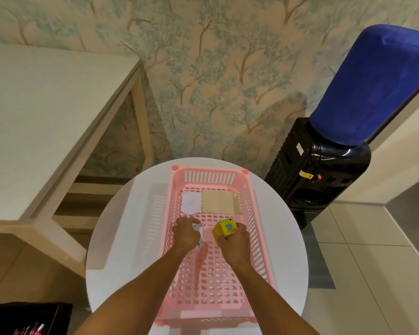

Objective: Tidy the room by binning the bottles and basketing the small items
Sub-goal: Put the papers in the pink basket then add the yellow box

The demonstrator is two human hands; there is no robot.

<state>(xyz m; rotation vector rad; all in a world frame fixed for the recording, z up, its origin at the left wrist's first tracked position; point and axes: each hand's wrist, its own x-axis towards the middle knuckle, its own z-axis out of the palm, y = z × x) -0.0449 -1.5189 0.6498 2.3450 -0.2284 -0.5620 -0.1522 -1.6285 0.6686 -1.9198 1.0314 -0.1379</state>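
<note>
A pink slotted basket stands on a round white table. Both my hands reach down inside it. My left hand is closed around a small white item, mostly hidden by the fingers. My right hand grips a small yellow box with a blue round mark, held tilted just above the basket floor. At the basket's far end lie a white card and a tan cardboard piece, flat side by side.
A large beige table stands to the left. At the right is a black water dispenser topped by a blue-covered bottle. A dark box holding pens sits at the bottom left. Patterned wall behind.
</note>
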